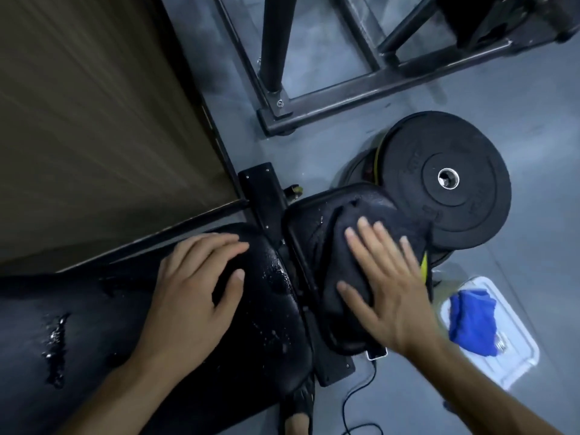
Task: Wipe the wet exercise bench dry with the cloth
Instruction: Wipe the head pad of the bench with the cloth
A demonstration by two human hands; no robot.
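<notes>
My right hand (389, 287) presses a dark cloth (342, 277) flat, fingers spread; my left hand (194, 284) rests open on the wet bench (273, 309). The cloth looks soft and limp; the vinyl is probably slick.

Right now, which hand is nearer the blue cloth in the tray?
Right. The right hand presses the dark cloth just left of the blue cloth; the left hand rests farther left, on the bench back pad.

The black bench (270, 309) carries water drops, a dark cloth (351, 246) spread over its smaller pad, and two flat hands. The grey floor (314, 142) bears stacked weight plates (445, 180), a metal frame (329, 98), and a white tray (508, 365) holding a blue rag (470, 321).
</notes>
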